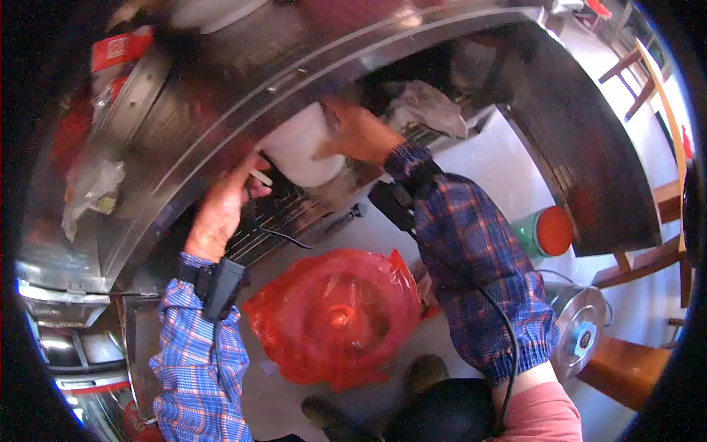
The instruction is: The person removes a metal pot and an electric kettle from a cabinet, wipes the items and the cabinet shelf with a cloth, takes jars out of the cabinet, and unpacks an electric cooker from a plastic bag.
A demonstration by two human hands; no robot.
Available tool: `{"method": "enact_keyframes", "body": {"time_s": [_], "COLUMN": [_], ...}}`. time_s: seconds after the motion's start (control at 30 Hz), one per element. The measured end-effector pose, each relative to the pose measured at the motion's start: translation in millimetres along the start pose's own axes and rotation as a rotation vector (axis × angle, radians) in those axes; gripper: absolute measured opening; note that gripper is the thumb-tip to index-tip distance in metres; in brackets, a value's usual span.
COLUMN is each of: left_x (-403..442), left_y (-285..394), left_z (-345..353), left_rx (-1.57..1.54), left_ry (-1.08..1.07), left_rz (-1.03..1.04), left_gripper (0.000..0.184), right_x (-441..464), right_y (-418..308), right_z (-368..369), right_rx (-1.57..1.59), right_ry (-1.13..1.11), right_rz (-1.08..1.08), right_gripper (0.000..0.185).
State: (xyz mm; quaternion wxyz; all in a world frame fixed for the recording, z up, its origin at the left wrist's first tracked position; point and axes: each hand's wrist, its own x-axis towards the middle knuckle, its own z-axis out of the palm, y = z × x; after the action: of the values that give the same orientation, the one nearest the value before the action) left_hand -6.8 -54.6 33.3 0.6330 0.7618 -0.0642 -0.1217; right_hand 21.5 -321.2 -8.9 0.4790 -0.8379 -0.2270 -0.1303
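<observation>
A smooth white container (303, 149), slightly blurred, is tilted between my hands at the opening under the metal counter. My right hand (361, 135) is closed on its right side, the thumb lying across the white surface. Close to the container's left side, my left hand (228, 202) has its fingers curled around a short, pale, stick-like piece (261, 177), whose kind I cannot make out. Whether the left fingertips also touch the container is hard to see. A thin dark cable (286, 239) hangs below the left hand.
A bin or basin lined with a red plastic bag (331, 317) stands on the floor before me. Crumpled clear plastic (427, 109) lies in the compartment. At right are a green jar with a red lid (549, 231), a metal canister (578, 331) and wooden chairs (666, 206). The counter edge (221, 125) curves above.
</observation>
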Motion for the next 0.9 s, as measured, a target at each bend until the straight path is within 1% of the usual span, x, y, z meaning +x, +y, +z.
{"method": "enact_keyframes", "body": {"time_s": [0.03, 0.07, 0.13, 0.17, 0.23, 0.27, 0.3, 0.37, 0.4, 0.47, 0.5, 0.57, 0.6, 0.67, 0.7, 0.77, 0.8, 0.87, 0.9], "left_x": [4, 9, 22, 24, 22, 25, 26, 39, 48, 66, 71, 74, 72, 64, 58, 42, 34, 17, 9], "left_y": [-3, -4, -6, -7, 0, 4, 3, -10, -18, -36, -42, -52, -53, -45, -40, -24, -14, 4, 11], "left_z": [-2, -2, -4, -4, -7, -7, -15, -36, -46, -68, -80, -95, -100, -99, -97, -88, -81, -67, -59], "left_rx": [-0.013, -0.028, -0.057, -0.044, -0.054, -0.053, -0.045, -0.043, -0.037, -0.073, -0.071, 0.496, 0.798, 1.283, 1.460, 1.716, 1.808, 1.937, 1.967], "left_ry": [0.028, 0.042, 0.078, 0.075, 0.135, 0.128, 0.134, 0.136, 0.138, 0.257, 0.255, 0.167, 0.165, 0.210, 0.245, 0.338, 0.388, 0.469, 0.500], "left_rz": [-0.030, -0.028, -0.020, -0.033, 0.026, 0.032, 0.042, 0.058, 0.063, 0.062, 0.069, 0.208, 0.290, 0.435, 0.504, 0.651, 0.714, 0.832, 0.886], "left_gripper": [0.038, 0.038, 0.038, 0.038, 0.036, 0.035, 0.035, 0.039, 0.039, 0.037, 0.037, 0.040, 0.040, 0.041, 0.042, 0.043, 0.043, 0.044, 0.045], "right_x": [-3, -6, -13, -21, -37, -47, -51, -58, -60, -59, -57, -56, -56, -52, -53, -52, -54, -59, -59], "right_y": [6, 14, 29, 37, 46, 51, 49, 48, 50, 52, 57, 67, 67, 50, 50, 52, 52, 46, 45], "right_z": [5, 13, 32, 37, 39, 32, 21, -4, -13, -27, -28, -26, -23, -14, -12, -1, 0, 4, 5], "right_rx": [-0.010, 0.002, -0.022, -0.009, -0.143, -0.191, -0.184, -0.530, -0.526, -0.710, -0.711, -0.790, -0.792, -0.900, -0.898, -0.896, -0.891, -0.902, -0.889], "right_ry": [0.079, 0.087, 0.377, 0.382, 0.509, 0.542, 0.550, 0.524, 0.530, 0.542, 0.549, 0.523, 0.525, 0.373, 0.377, 0.390, 0.389, 0.276, 0.275], "right_rz": [-0.027, 0.000, -0.034, -0.022, -0.088, -0.088, -0.097, -0.024, -0.028, 0.070, 0.068, 0.125, 0.124, 0.250, 0.252, 0.123, 0.120, 0.059, 0.054], "right_gripper": [0.086, 0.086, 0.065, 0.065, 0.048, 0.042, 0.042, 0.042, 0.042, 0.045, 0.045, 0.057, 0.057, 0.066, 0.066, 0.065, 0.065, 0.064, 0.064]}}
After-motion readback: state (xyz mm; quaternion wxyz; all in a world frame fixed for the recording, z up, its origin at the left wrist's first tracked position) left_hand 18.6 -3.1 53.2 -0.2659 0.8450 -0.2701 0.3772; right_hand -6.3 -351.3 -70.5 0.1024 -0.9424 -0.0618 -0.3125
